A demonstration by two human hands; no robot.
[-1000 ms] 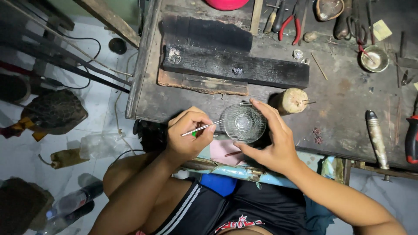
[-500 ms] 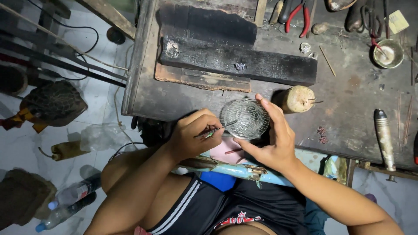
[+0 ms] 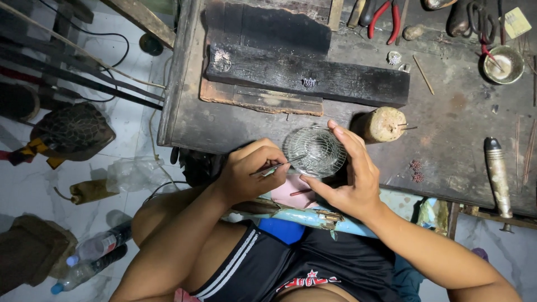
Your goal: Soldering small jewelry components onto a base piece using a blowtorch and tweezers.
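A round silvery wire-mesh piece [image 3: 315, 150] rests at the near edge of the dark wooden workbench [image 3: 447, 128]. My right hand [image 3: 347, 176] cups it from the right, thumb and fingers touching its rim. My left hand [image 3: 250, 170] is closed on thin metal tweezers [image 3: 278, 166] whose tip reaches the left side of the mesh piece. Just right of the piece stands a short pale cylinder [image 3: 385, 123] with pins stuck in it.
A charred black block [image 3: 313, 81] lies across the bench behind the piece. Red-handled pliers [image 3: 386, 17], a small metal bowl [image 3: 503, 64] and a torch-like tool [image 3: 497, 173] sit to the right. Plastic bottles [image 3: 89, 254] and cables [image 3: 67, 78] lie on the floor at left.
My left hand with the tweezers has closed in from the left until the tip meets the mesh piece. My right hand keeps its hold on the rim.
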